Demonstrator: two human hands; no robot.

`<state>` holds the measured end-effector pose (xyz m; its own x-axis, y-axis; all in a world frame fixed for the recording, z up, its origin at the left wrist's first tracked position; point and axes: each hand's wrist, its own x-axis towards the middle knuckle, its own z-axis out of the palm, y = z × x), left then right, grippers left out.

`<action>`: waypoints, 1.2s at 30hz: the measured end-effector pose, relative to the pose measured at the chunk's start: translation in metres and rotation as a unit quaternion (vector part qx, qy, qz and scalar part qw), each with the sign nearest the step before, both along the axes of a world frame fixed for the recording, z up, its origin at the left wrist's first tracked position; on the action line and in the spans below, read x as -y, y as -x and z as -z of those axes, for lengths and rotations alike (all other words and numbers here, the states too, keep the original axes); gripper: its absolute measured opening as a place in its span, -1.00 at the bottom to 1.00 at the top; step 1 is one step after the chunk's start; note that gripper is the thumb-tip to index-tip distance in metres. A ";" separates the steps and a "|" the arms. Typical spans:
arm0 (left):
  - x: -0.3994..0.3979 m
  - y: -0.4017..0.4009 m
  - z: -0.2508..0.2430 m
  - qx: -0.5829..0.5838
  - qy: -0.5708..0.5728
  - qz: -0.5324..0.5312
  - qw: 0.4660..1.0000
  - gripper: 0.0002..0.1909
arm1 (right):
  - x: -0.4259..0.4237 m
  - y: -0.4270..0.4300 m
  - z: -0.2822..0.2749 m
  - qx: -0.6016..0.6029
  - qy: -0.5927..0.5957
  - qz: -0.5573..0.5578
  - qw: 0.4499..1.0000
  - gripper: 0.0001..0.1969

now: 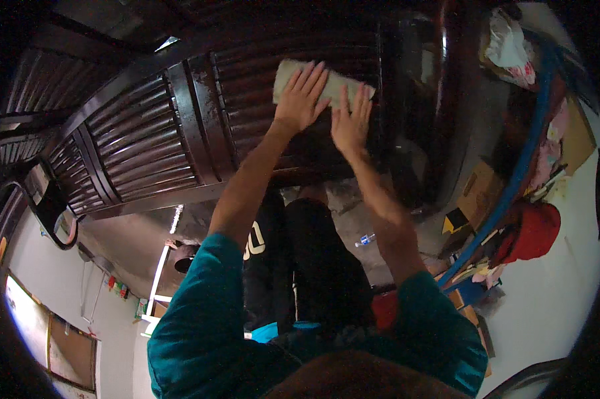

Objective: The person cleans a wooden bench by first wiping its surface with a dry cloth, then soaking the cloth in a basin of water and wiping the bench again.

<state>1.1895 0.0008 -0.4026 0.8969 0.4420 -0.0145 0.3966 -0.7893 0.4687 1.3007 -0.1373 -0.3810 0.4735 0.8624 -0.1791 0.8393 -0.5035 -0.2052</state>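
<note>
A folded light-coloured cloth (337,86) lies on a dark, glossy slatted wooden bench (207,119). My left hand (302,95) is laid over the cloth's left part, fingers spread and pointing away from me. On its right part rests my right hand (352,114), with the fingers close together and also pointing away. Both palms face down, and their undersides are hidden. Neither hand visibly grasps the cloth's edge.
At the right stand a blue curved tube (516,184), a cardboard box (481,192), a red cloth item (534,232) and a white plastic bag (507,45). A small plastic bottle (365,240) lies on the floor. A black-framed mirror (63,227) is at the left.
</note>
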 end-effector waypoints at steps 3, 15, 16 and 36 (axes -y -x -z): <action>0.033 0.044 -0.013 -0.039 0.017 0.007 0.999 -0.33 | 0.031 0.038 -0.023 -0.043 0.007 -0.005 0.999 -0.42; 0.105 0.095 -0.039 -0.089 0.058 0.005 0.994 -0.34 | 0.079 0.066 -0.034 -0.097 -0.029 0.050 0.994 -0.47; 0.109 0.085 -0.036 -0.079 0.060 0.018 0.995 -0.35 | 0.089 0.065 -0.036 -0.100 -0.027 0.052 0.993 -0.47; 0.062 -0.081 -0.002 -0.030 0.014 -0.008 0.999 -0.39 | 0.013 -0.078 0.009 -0.079 -0.103 0.025 0.991 -0.44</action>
<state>1.2705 -0.0613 -0.4005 0.8867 0.4552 -0.0812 0.4376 -0.7694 0.4653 1.3785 -0.1499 -0.3901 0.4961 0.8649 -0.0764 0.7638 -0.4766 -0.4353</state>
